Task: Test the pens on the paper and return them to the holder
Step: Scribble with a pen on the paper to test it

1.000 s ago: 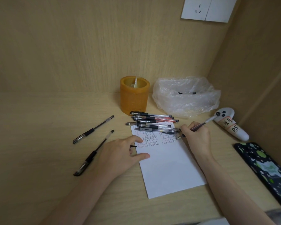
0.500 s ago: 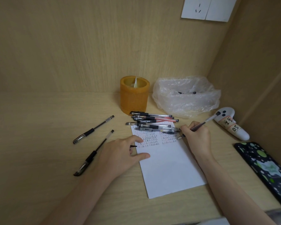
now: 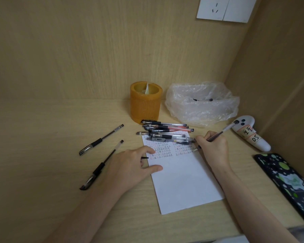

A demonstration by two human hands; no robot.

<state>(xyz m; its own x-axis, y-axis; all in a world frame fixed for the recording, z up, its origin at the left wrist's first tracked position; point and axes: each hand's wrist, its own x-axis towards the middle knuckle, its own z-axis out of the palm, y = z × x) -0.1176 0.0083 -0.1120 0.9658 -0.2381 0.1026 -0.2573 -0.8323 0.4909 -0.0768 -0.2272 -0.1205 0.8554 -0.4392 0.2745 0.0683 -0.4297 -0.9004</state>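
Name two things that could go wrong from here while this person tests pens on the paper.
1. The right hand writes with its pen close beside the pile of pens lying across the top edge of the paper; a nudge could roll them over the writing.
2. The left hand steadies only the left edge, so the sheet might pivot.
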